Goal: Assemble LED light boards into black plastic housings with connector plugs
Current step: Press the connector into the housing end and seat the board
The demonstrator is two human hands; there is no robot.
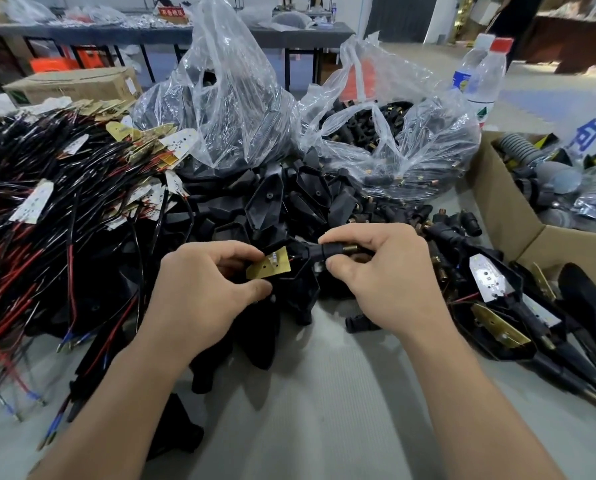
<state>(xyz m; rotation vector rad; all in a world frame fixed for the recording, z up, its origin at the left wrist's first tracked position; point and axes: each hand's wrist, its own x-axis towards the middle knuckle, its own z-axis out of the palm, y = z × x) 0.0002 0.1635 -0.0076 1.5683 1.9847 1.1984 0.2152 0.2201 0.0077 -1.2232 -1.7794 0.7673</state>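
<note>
On the left, the tangled pile of red and black wires [47,202] is lying right beside the work. As I judge it, a stray lead could be catching the board's own thin wires, and a hard tug would then be straining their solder joints. The left hand [206,282] is pinching the LED board [268,268] between thumb and fingertips, yellow side up. The board is tilting at the mouth of the black housing [298,284] and is not yet sitting flat, so pressing it in askew risks jamming it on the rim. The housing is hanging between both hands, and I cannot tell which one is bearing it. The right hand [376,271] is gripping the connector plug [327,251] at the housing's narrow end, with its brass thread poking out rightward between finger and thumb
</note>
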